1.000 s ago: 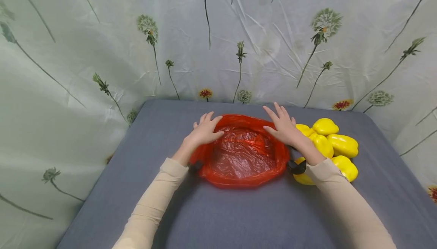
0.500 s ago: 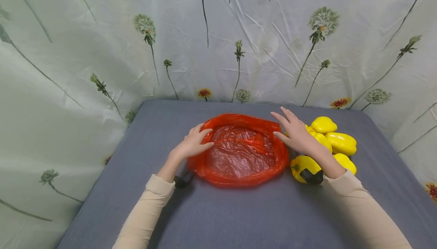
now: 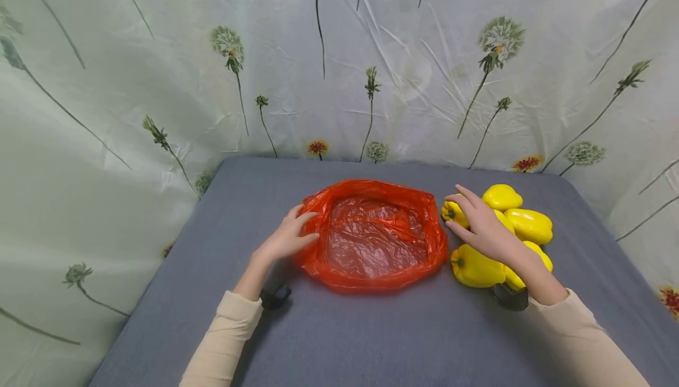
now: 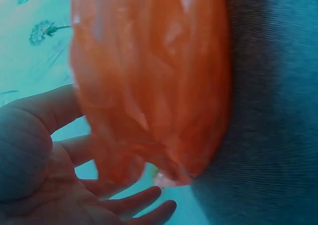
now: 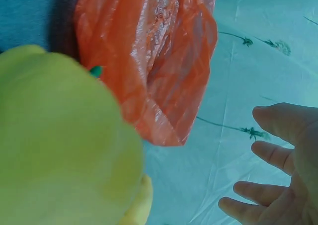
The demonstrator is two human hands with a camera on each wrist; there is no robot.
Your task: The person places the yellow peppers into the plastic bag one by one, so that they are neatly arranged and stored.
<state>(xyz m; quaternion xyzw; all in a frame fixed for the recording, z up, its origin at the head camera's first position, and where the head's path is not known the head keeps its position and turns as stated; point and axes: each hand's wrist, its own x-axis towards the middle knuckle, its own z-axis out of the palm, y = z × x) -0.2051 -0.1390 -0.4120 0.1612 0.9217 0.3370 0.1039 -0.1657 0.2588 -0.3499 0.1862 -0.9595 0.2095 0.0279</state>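
Observation:
A red plastic bag (image 3: 366,284) stands on the table, its wide mouth facing up and its rim rolled outward. At the bag's left side is my left hand (image 3: 283,238), fingers spread and loosely bent; in the left wrist view the bag (image 4: 154,76) hides part of those fingers. My right hand (image 3: 488,231) hovers over a group of yellow bell peppers just right of the bag, fingers apart and holding nothing. One bell pepper (image 3: 455,213) shows beyond the fingertips, another (image 3: 477,266) below the palm. In the right wrist view a bell pepper (image 5: 59,140) looms large, apart from the fingers.
More bell peppers lie farther right, including one at the back (image 3: 502,197) and one on its side (image 3: 529,225). The grey cloth-covered table (image 3: 350,340) ends at a flower-printed curtain (image 3: 414,80) behind and on both sides. Dark wrist cameras sit under both wrists.
Both hands have moved apart from the bag's mouth: the left toward its left side, the right away over the bell peppers. The bag's mouth stays wide; its left side has spread slightly.

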